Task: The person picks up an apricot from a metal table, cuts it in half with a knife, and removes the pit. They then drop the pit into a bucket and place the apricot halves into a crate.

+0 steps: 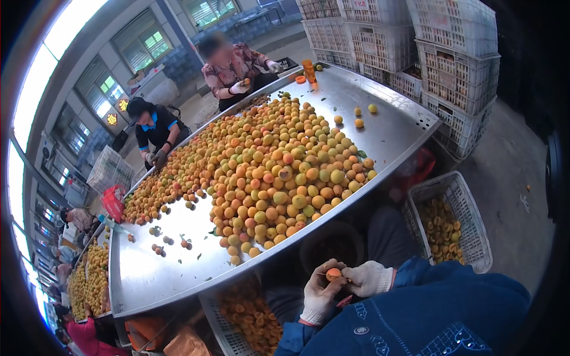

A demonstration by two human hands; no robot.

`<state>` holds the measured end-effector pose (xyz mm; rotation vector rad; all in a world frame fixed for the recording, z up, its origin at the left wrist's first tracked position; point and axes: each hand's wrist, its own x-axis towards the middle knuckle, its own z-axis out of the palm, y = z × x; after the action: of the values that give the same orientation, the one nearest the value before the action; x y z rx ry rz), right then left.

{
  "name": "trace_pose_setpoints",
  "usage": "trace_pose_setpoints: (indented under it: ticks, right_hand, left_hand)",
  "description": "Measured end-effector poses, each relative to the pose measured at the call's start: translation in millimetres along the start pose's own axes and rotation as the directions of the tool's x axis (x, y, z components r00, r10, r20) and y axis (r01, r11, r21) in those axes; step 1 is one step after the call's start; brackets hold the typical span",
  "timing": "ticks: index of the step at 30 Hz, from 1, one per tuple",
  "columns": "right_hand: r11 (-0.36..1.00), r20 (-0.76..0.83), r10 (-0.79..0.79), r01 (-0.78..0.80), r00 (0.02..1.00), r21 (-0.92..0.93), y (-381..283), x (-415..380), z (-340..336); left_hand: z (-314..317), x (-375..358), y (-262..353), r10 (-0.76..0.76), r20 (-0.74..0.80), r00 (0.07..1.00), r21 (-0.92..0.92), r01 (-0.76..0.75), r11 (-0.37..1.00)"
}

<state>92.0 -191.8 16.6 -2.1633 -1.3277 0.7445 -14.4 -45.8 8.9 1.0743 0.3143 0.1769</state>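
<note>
An orange apricot (pixel 333 274) is held up low in the view, over my lap. My left hand (pixel 319 296), in a white glove with bare or stained fingertips, is closed round it. From the other side, my right hand (pixel 369 279), gloved too, pinches at its edge with the fingertips. A small red thing (pixel 344 301) shows under the hands, too little of it visible to name. A big heap of apricots (pixel 279 172) lies on the metal table (pixel 160 285) in front of me.
Crates of halved apricots stand by me: one crate (pixel 478 231) at the right, another crate (pixel 217 326) under the table edge. White crates (pixel 457 77) are stacked at the back right. An orange bottle (pixel 309 71) stands on the table. Two co-workers (pixel 228 65) sit across.
</note>
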Motion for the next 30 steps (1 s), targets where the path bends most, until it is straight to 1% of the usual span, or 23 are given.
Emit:
trace_pose_setpoints:
  ticks: [1,2,4,5,7,8,10,11,13,17,19,23,25,26,28,29,30]
  right_hand:
    - [0.999,-0.056,-0.035,0.035,0.998,-0.013,2,1,3]
    - [0.999,-0.056,-0.037,0.036,0.998,-0.015,0,1,0]
    - [1.000,-0.024,0.012,-0.012,1.000,0.011,-6,1,-5]
    - [1.000,-0.024,0.011,-0.011,1.000,0.010,-7,2,-4]
    - [0.995,-0.033,0.073,-0.071,0.997,0.074,-7,4,2]
    - [0.995,-0.034,0.074,-0.071,0.997,0.073,-6,5,4]
    - [0.971,0.006,0.106,-0.104,0.994,0.216,-4,4,6]
    - [0.971,0.006,0.106,-0.105,0.994,0.216,-2,4,7]
    - [0.909,-0.018,0.040,-0.029,0.999,0.415,2,2,10]
    - [0.892,0.014,0.036,-0.038,0.999,0.449,12,2,21]
    - [0.887,0.055,0.064,-0.083,0.996,0.455,6,0,14]
    - [0.887,0.021,0.047,-0.052,0.999,0.460,10,1,21]
    - [0.848,0.074,0.033,-0.067,0.997,0.526,6,0,17]
    - [0.844,0.082,0.037,-0.075,0.996,0.531,6,-1,21]
    - [0.768,0.056,0.006,-0.040,0.998,0.639,10,0,28]
    - [0.767,0.059,0.005,-0.042,0.998,0.640,10,0,28]
    - [0.810,0.046,0.003,-0.029,0.999,0.586,10,0,27]
  left_hand:
    - [0,0,0,0.016,0.014,1.000,0.000,-0.016,1.000]
    - [-1,0,0,0.019,0.014,1.000,0.000,-0.019,1.000]
    - [-3,1,-3,-0.044,0.005,0.999,-0.088,0.044,0.995]
    - [-4,3,-3,-0.043,0.004,0.999,-0.088,0.043,0.995]
    - [-5,4,-5,-0.104,-0.080,0.991,-0.015,0.103,0.995]
    - [-5,5,-5,-0.103,-0.079,0.992,-0.014,0.102,0.995]
    - [-7,5,-6,-0.118,-0.091,0.989,0.026,0.120,0.992]
    - [-7,5,-7,-0.118,-0.091,0.989,0.025,0.121,0.992]
    - [-9,5,-10,-0.118,-0.052,0.992,0.011,0.119,0.993]
    - [-6,4,-9,-0.157,-0.039,0.987,-0.021,0.156,0.988]
    - [-5,5,-8,-0.164,-0.026,0.986,-0.040,0.163,0.986]
    - [-6,6,-5,-0.189,-0.016,0.982,-0.004,0.189,0.982]
    - [-8,5,-5,-0.228,0.002,0.974,-0.076,0.227,0.971]
    - [-8,4,-6,-0.236,-0.003,0.972,-0.080,0.235,0.969]
    - [-8,4,-7,-0.254,0.010,0.967,-0.158,0.252,0.955]
    - [-6,4,-6,-0.256,0.008,0.967,-0.159,0.254,0.954]
    - [-4,4,-4,-0.255,0.011,0.967,-0.164,0.253,0.953]
